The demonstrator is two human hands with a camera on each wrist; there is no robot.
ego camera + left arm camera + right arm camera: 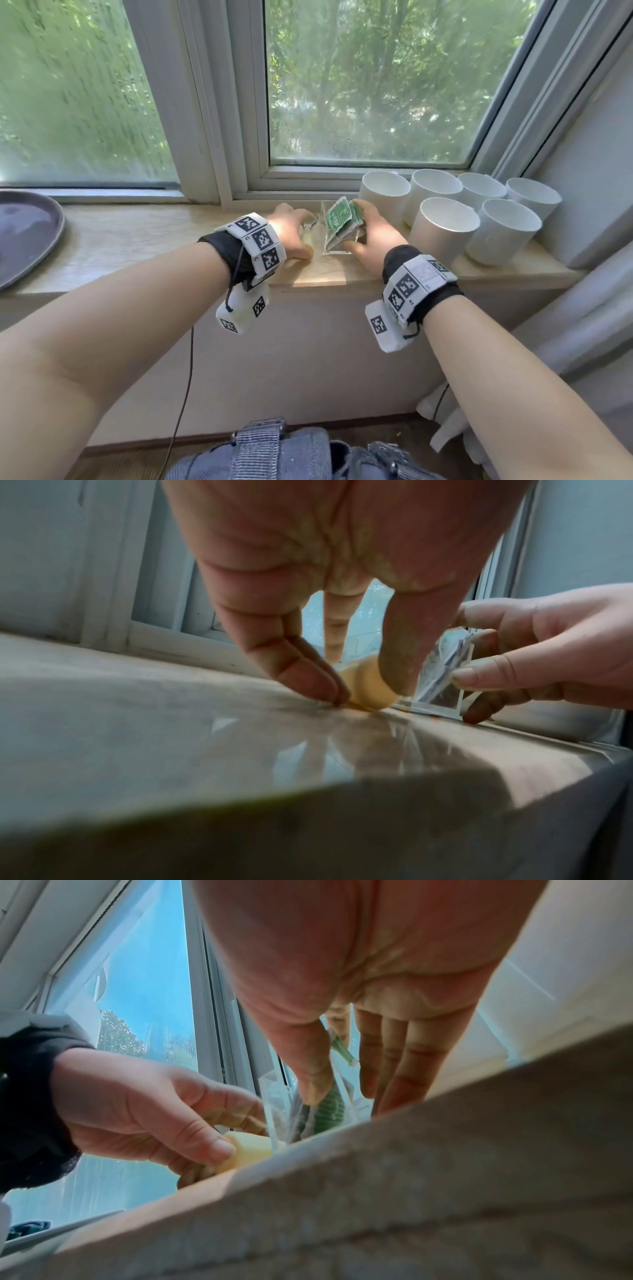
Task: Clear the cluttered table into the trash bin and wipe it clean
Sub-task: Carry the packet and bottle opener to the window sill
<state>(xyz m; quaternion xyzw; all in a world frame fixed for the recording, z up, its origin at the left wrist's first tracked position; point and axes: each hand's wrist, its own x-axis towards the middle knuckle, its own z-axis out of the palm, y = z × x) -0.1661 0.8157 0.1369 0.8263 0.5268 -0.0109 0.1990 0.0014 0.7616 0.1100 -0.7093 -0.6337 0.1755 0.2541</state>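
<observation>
On the stone window sill (137, 246) stands a clear acrylic holder (337, 240) stuffed with green-printed packets (340, 216). My right hand (373, 236) grips this holder from the right, with the thumb in front and the fingers behind it. In the right wrist view the holder (274, 1096) stands between the thumb and fingers. Just left of it my left hand (294, 233) pinches a small pale-yellow cylinder (368, 693) between thumb and fingertips, low on the sill. The cylinder (248, 1148) touches the holder's left side.
Several white mugs (442, 226) crowd the sill directly right of my right hand. A dark grey plate (24, 236) lies at the sill's far left. The window frame (308, 185) runs close behind both hands. The sill's front edge (308, 284) is under my wrists.
</observation>
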